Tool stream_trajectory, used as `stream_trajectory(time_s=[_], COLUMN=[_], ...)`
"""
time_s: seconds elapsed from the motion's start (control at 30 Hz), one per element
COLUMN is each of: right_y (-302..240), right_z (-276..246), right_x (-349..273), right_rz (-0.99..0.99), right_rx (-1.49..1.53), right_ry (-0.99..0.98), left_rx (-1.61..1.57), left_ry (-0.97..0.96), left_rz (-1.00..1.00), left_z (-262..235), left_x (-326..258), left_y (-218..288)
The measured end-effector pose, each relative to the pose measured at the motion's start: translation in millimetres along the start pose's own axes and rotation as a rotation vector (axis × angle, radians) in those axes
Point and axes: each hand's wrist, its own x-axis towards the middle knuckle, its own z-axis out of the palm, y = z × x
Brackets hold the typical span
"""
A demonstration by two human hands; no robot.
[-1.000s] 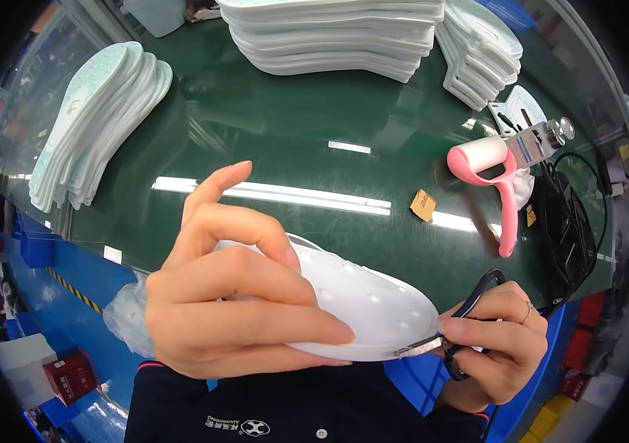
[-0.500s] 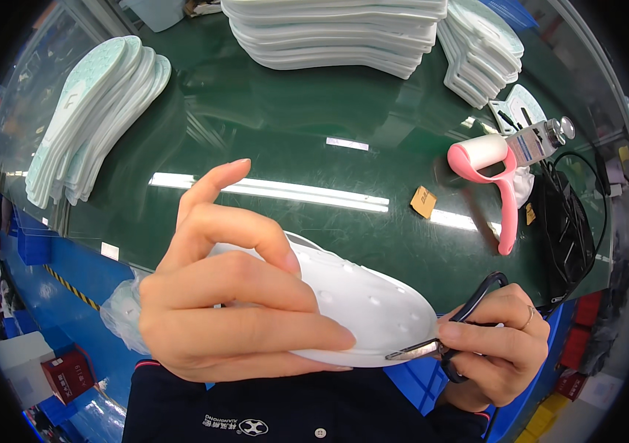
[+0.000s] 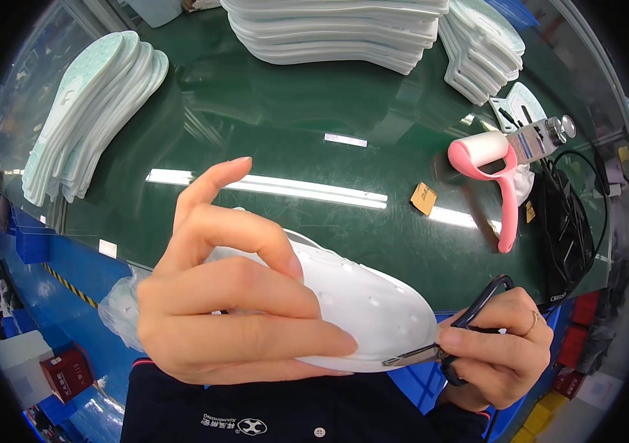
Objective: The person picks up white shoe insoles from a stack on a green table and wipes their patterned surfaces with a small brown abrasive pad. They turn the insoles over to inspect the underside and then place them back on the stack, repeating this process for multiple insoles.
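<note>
Head view, white piece (image 3: 381, 314), rounded end lower right, long axis slanting

We cannot see the left part of the white moulded piece (image 3: 373, 314) behind the left hand (image 3: 204, 295), our right hand (image 3: 502, 347) partly covers the scissors (image 3: 412, 356), and the view's top edge crops the tall white stack (image 3: 333, 33).

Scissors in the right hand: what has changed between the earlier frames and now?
The tips of the scissors have shifted slightly left along the near edge of the white piece. Nothing was taken hold of or let go: the left hand still grips the piece, the right hand the scissors. The pink roller and black bag lie as before.
</note>
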Motion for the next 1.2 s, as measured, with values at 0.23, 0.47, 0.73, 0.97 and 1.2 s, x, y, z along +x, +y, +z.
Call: stream_trajectory(time_s=[0.23,0.47,0.73,0.97,1.2], right_y=[-1.7,-1.9,4.6,62.4,103.5], right_z=[1.6,13.1,5.8,-6.6,-13.2], right_x=[-0.6,-1.7,-10.9,-52.2,-77.1], right_rz=[-0.014,-0.033,0.168,0.740,0.957], right_rx=[-0.015,-0.041,0.076,-0.198,-0.735], right_ry=[0.012,0.136,0.347,0.682,0.490], left_rx=[0.007,0.022,0.008,0.018,0.041], left_ry=[0.005,-0.016,0.030,0.142,0.348], left_rz=[-0.010,0.001,-0.043,-0.077,-0.147], left_z=[-0.3,0.9,1.1,5.3,12.7], left_x=[-0.8,-0.8,-2.8,-4.5,-5.2], left_y=[2.7,4.3,1.9,-2.7,-0.9])
